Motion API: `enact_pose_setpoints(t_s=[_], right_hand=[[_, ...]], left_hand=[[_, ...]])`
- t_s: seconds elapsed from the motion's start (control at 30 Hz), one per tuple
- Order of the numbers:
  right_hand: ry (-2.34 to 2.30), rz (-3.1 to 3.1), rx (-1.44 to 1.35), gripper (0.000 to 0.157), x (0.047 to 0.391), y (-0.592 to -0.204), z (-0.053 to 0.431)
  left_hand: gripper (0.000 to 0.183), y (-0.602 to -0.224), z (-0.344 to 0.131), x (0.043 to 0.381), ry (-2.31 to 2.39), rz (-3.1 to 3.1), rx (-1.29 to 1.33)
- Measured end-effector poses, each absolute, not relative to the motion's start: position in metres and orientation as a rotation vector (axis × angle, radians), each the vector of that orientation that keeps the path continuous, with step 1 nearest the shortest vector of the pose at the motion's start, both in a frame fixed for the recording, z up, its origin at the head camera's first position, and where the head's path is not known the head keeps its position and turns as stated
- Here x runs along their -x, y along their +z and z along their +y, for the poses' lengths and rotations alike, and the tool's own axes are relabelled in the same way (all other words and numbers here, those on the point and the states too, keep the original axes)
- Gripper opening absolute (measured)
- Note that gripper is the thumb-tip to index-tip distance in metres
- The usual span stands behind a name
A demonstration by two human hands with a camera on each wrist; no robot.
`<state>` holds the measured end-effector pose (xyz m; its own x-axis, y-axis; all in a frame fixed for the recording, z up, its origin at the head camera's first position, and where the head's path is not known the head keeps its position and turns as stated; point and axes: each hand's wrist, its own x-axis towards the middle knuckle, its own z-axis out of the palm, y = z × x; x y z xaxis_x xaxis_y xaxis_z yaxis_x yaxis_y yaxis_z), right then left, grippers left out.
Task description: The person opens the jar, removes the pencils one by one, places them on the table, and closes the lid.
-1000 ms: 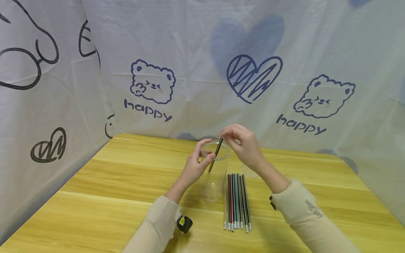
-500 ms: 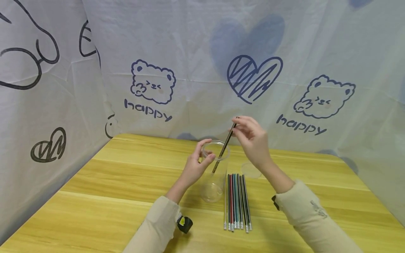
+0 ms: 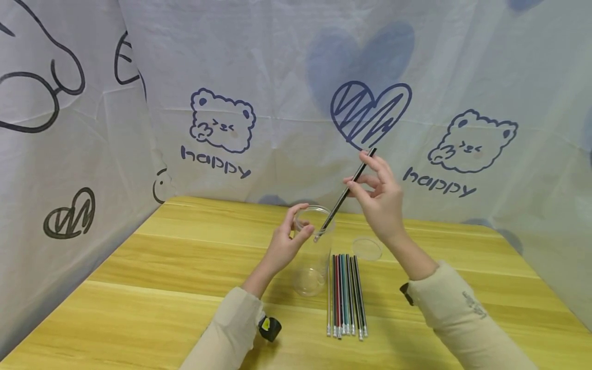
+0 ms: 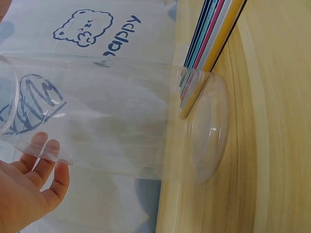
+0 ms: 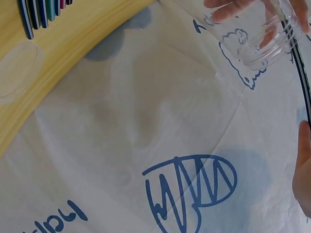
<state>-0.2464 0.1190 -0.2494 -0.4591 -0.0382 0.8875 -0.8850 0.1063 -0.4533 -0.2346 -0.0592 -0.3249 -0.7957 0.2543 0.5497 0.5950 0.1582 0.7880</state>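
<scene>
In the head view, my left hand (image 3: 283, 244) holds a tall clear plastic jar (image 3: 312, 262) around its upper part, just under the rim. The jar stands upright on the table. My right hand (image 3: 381, 198) pinches a black pencil (image 3: 346, 192) above and to the right of the jar. The pencil slants, its eraser end low and appearing to lie just inside the jar's mouth. To the right of the jar lies a row of several pencils (image 3: 347, 293), black, red, teal and other colours, erasers toward me. Through the clear wall, the left wrist view shows no pencil in the jar (image 4: 116, 121).
A clear round lid (image 3: 367, 248) lies flat behind the row of pencils. The yellow wood-grain table (image 3: 162, 267) ends at a white printed cloth (image 3: 277, 103) at the back and left.
My right hand has moved up and to the right, drawing the black pencil most of the way out of the jar. My left hand and the jar have stayed put.
</scene>
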Motion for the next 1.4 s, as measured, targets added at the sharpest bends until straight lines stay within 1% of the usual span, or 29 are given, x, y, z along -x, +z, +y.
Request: enact_pose_setpoints(t_s=[0.07, 0.13, 0.23, 0.53, 0.83, 1.4], right_hand=[[1.442, -1.592, -0.908, 0.04, 0.247, -0.248, 0.12], [1.436, -1.559, -0.882, 0.034, 0.246, -0.246, 0.122], [1.424, -1.529, -0.845, 0.031, 0.245, -0.244, 0.124], [1.444, -1.473, -0.766, 0.03, 0.244, -0.237, 0.133], [1.472, -1.454, -0.743, 0.029, 0.241, -0.234, 0.142], [1.383, -1.661, -0.694, 0.034, 0.242, -0.26, 0.159]], left_hand=[[0.045, -0.325, -0.059, 0.234, -1.678, -2.148, 0.82], [0.045, -0.325, -0.06, 0.235, -1.676, -2.146, 0.822], [0.045, -0.325, -0.06, 0.235, -1.675, -2.145, 0.819], [0.045, -0.327, -0.061, 0.237, -1.678, -2.144, 0.809], [0.044, -0.326, -0.061, 0.236, -1.671, -2.143, 0.8], [0.045, -0.325, -0.06, 0.234, -1.675, -2.144, 0.811]])
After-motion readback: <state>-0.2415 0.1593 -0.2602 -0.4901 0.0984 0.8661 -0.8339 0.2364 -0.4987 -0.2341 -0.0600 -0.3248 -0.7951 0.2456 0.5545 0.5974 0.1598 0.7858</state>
